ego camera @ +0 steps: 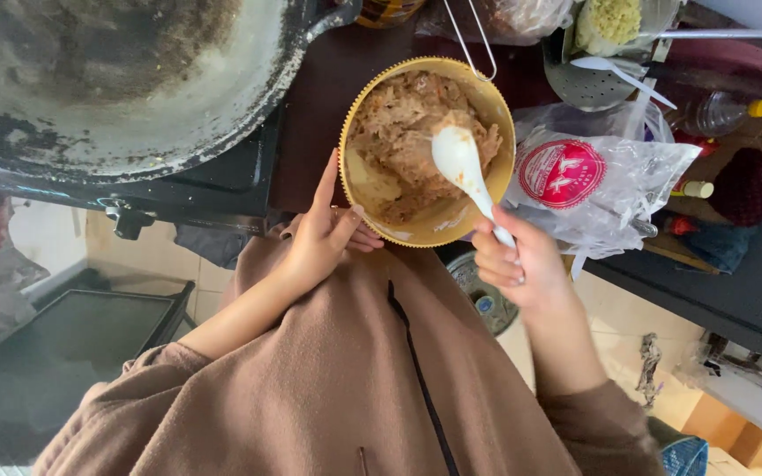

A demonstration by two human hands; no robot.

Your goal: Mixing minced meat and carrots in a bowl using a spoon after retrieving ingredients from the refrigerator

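The left hand (324, 236) holds the yellow bowl (497, 115) by its rim, fingers clamped on it. The right hand (515, 260) fingers are clamped around the white spoon (462, 163), its scoop in the food (394, 123) beyond the fingertips.

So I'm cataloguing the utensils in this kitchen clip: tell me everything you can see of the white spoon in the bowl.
The white, glossy plastic-looking spoon has a broad oval scoop and a short tapering handle. Its scoop lies face up on the brownish minced mixture inside the round yellow bowl with a scalloped rim, with a little mixture clinging to its far edge. The handle slants over the bowl's near rim, where the right hand pinches its end. The left hand steadies the bowl, not touching the spoon.
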